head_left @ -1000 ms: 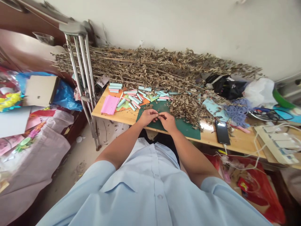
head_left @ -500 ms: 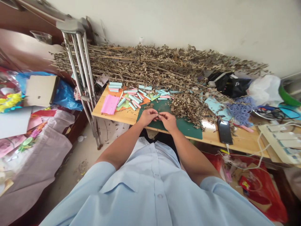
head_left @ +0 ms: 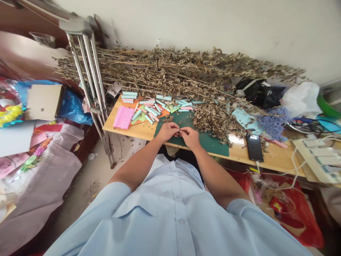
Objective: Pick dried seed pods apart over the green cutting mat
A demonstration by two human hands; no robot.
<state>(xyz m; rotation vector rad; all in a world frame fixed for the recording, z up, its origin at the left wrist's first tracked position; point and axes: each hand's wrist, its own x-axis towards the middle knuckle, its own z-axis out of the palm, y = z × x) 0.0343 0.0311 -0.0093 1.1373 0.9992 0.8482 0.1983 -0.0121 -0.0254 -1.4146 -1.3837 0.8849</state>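
My left hand (head_left: 168, 132) and my right hand (head_left: 189, 136) meet fingertip to fingertip over the green cutting mat (head_left: 213, 145). The fingers of both are pinched together. Whatever lies between them is too small and too hidden to name. Just beyond my right hand is a heap of crumbled dry leaves (head_left: 213, 119). Beyond my left hand lie several rolled blue and pink paper tubes (head_left: 152, 116), some on orange and green paper. A pink paper sheet (head_left: 124, 117) rests at the table's left end.
Long dried leafy stalks (head_left: 160, 71) cover the table's back along the wall. Metal crutches (head_left: 92, 67) lean at the left. On the right are a phone (head_left: 255, 147) with a cable, a blue-purple yarn bundle (head_left: 274, 124), a white plastic bag (head_left: 301, 99) and a power strip (head_left: 319, 158).
The view has shifted slightly. Both hands stay in nearly the same place with fingertips together, and the things on the table lie as before.
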